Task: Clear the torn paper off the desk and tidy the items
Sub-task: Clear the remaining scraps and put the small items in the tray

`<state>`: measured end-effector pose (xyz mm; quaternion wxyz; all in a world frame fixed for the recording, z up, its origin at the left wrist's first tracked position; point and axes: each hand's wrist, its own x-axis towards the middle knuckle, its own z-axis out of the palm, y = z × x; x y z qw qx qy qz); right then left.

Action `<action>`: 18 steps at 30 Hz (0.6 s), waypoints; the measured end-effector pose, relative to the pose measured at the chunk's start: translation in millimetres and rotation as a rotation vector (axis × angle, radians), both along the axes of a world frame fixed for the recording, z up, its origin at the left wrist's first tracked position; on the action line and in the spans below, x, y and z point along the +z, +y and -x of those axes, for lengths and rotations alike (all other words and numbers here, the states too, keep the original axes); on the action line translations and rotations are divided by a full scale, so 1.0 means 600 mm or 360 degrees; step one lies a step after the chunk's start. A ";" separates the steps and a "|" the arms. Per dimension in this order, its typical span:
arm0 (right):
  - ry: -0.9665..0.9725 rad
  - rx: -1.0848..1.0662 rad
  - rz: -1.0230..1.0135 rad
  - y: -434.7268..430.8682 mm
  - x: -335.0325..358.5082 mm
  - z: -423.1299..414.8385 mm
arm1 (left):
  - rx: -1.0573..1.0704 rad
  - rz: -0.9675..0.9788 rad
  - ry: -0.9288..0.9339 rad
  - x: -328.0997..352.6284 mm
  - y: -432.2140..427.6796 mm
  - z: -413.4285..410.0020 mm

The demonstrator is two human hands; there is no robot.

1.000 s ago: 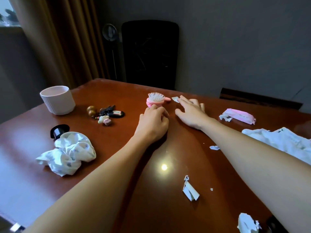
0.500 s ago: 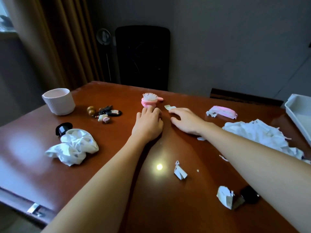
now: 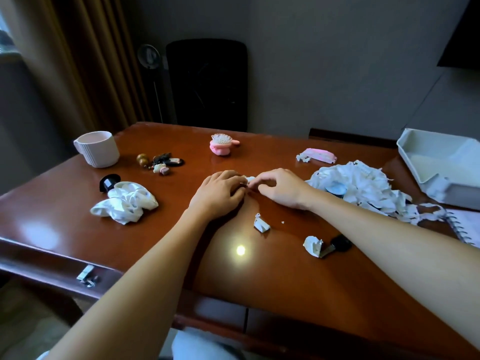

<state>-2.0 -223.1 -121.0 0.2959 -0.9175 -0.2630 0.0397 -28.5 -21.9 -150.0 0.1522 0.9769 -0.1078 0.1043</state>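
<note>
Toward the near edge of the desk (image 3: 130, 242), a crumpled scrap (image 3: 313, 246) lies right of centre, with a folded scrap (image 3: 261, 223) just beyond it. At mid-desk the right hand (image 3: 281, 189) pinches a small white scrap (image 3: 250, 179) in curled fingers. The left hand (image 3: 220, 193), fingers curled, touches the same scrap; its grip cannot be confirmed. The torn-paper pile (image 3: 363, 188) lies by the right edge.

The desk (image 3: 259, 268) is smooth, glossy red-brown wood that mirrors a light. At ten o'clock the mug (image 3: 97, 149) looks matt and ribbed. At nine the crumpled cloth (image 3: 127, 203) has a soft sheen. At three the torn paper (image 3: 363, 188) is ragged and matt, like the paper scrap (image 3: 250, 179) at centre. At two the tray (image 3: 441, 157) is smooth matt plastic.
</note>
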 end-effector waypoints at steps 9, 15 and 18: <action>-0.0148 -0.0098 -0.0139 -0.018 0.014 0.064 | -0.0036 0.0064 0.0066 0.002 -0.003 0.083; -0.0178 -0.0230 -0.0079 -0.048 0.029 0.089 | -0.0109 0.0060 0.0156 0.007 -0.016 0.135; -0.0220 -0.0258 -0.0081 -0.065 0.031 0.093 | -0.0057 0.0128 0.0210 0.019 -0.036 0.149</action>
